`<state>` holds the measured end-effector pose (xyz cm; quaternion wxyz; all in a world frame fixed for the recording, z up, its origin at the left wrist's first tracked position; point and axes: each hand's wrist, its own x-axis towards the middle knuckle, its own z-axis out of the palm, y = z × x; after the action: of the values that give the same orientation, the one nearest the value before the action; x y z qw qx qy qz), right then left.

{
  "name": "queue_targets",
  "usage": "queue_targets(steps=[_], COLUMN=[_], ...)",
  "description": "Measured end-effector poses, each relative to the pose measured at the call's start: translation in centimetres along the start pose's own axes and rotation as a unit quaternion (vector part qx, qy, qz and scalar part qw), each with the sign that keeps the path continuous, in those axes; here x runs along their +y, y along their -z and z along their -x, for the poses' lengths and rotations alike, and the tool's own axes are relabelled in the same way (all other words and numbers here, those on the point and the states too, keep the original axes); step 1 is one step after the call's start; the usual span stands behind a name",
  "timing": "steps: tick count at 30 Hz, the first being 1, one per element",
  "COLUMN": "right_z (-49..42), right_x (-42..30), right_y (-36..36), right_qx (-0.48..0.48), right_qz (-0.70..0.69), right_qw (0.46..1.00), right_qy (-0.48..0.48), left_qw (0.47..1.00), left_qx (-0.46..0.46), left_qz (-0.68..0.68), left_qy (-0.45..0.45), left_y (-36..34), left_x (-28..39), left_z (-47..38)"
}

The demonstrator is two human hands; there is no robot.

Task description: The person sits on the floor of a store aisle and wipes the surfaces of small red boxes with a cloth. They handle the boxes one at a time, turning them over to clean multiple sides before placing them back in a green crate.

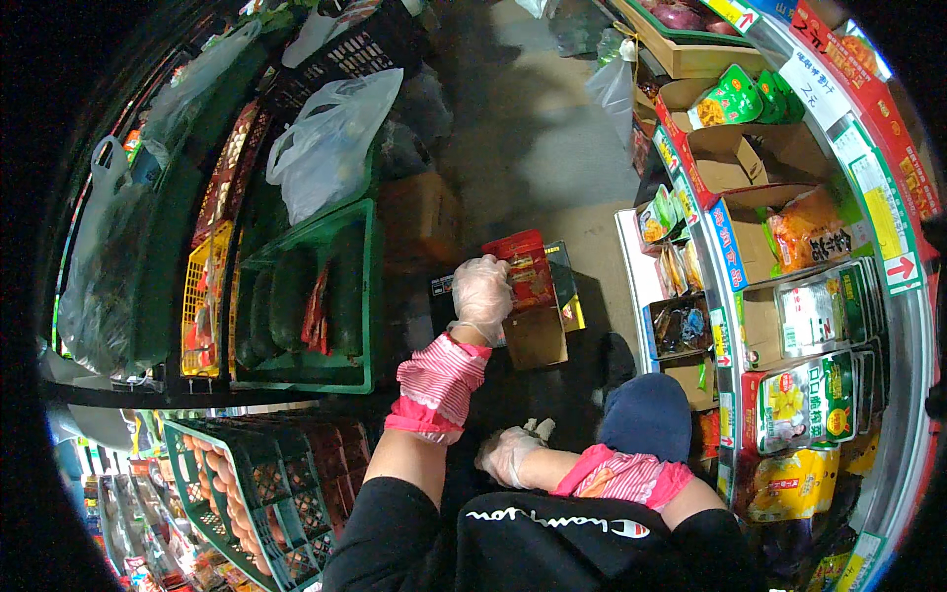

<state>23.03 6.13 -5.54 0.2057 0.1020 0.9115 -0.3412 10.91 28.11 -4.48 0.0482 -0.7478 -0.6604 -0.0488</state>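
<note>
My left hand (pixel 481 292), in a clear plastic glove, grips the left edge of a red printed cardboard box (pixel 521 274) with a bare brown side. The box is low in the aisle, over a dark box with a yellow corner (pixel 573 312). My right hand (pixel 509 455), gloved likewise, is close to my body beside my knee (pixel 647 414). A small crumpled whitish thing (pixel 544 428) shows at its fingers; whether it is held cannot be told. Both forearms wear pink striped sleeve covers.
At the left, a green crate (pixel 370 296) holds large dark green gourds and a red packet. Below it is a crate of eggs (pixel 222 481). A white plastic bag (pixel 333 140) lies farther up. Shelves with packaged foods in open cartons (pixel 762 259) line the right side.
</note>
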Motion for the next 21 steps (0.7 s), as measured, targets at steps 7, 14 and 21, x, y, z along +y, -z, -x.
queue_targets(steps=[7, 14, 21], right_z=[0.6, 0.8, 1.6], right_x=[-0.5, -0.6, -0.4], right_y=[1.2, 1.5, 1.9], right_qx=[-0.019, -0.037, -0.019], right_qz=[0.011, -0.005, 0.026], right_qw=[1.000, 0.999, 0.999], right_qy=[-0.001, -0.024, -0.028], left_qw=[0.999, 1.000, 0.992], left_qx=[-0.005, 0.002, 0.086], left_qz=[-0.034, -0.013, 0.088], left_qy=[-0.018, 0.013, 0.024], left_y=[0.0, -0.6, 0.8], left_x=[-0.8, -0.5, 0.1], left_z=[-0.6, -1.0, 0.1])
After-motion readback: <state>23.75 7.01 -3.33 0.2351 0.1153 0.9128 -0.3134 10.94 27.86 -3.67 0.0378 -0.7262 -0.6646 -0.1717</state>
